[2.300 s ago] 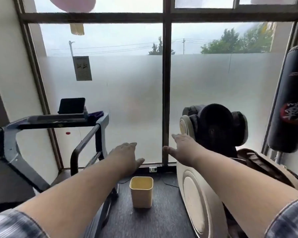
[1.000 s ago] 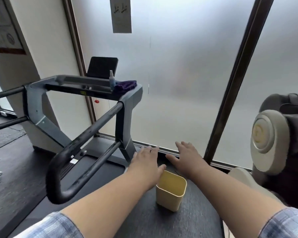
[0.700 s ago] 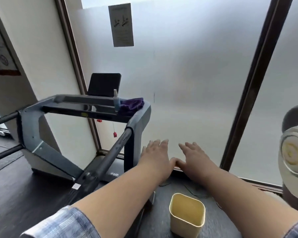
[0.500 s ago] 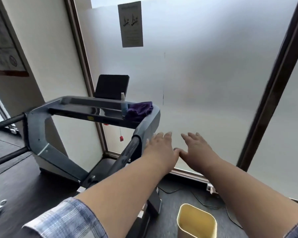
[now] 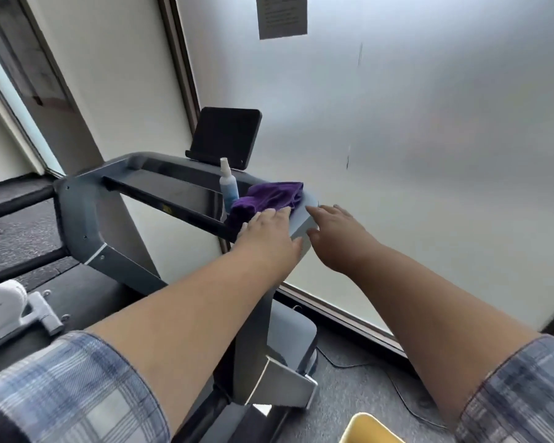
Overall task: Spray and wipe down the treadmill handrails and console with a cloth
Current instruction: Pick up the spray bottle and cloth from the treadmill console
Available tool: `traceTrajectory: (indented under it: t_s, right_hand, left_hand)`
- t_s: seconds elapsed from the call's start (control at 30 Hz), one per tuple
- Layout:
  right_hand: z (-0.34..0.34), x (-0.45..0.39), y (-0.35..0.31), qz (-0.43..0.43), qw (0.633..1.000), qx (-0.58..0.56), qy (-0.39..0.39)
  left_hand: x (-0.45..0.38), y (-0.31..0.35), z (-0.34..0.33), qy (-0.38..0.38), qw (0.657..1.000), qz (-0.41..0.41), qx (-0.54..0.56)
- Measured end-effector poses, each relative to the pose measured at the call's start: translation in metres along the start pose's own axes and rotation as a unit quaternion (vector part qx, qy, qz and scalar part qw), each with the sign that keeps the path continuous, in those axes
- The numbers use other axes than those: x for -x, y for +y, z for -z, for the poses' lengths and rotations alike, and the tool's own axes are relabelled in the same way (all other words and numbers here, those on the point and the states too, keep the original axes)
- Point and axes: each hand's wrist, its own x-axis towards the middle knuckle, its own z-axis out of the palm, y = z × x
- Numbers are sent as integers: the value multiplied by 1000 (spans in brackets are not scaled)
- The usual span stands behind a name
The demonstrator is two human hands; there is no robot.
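Left hand [image 5: 269, 233] flat, fingers reaching purple cloth [image 5: 266, 198] on console [image 5: 173, 190] | right hand [image 5: 336, 233] spread beside it, empty | spray bottle [image 5: 228, 185] upright beside cloth, likely staged for pickup

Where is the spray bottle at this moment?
In the head view, the spray bottle stands upright on the treadmill console, just left of the purple cloth and in front of the black tablet.

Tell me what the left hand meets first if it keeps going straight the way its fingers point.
Probably the purple cloth: the left hand has its fingertips at the cloth's near edge already, though contact is unclear.
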Motion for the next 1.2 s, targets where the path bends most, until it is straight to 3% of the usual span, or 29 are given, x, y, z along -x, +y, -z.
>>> traceTrajectory:
  t_s: [0.13,0.3,0.57,0.9,1.0,1.1,1.2]
  right_hand:
    - [-3,-43,25,8,998,-16,-55]
    - [-16,-88,37,35,996,-36,-69]
    - [-31,-110,42,125,992,-10,-30]
    - [-39,-107,51,106,992,-60,-10]
    - [-35,-106,52,95,992,-79,-29]
    - [-27,-103,51,71,983,-172,-4]
    - [-15,-102,41,49,963,-264,27]
  left_hand:
    - [-43,5,-19,-17,999,38,-7]
    - [-88,2,-25,-7,997,81,-4]
    - [-133,-3,-39,-31,988,149,-17]
    - [-149,-6,-42,-45,980,181,-72]
    - [-149,-4,-41,0,978,199,-56]
    - [-145,-2,-32,78,969,229,58]
    - [-138,8,-18,144,961,195,134]
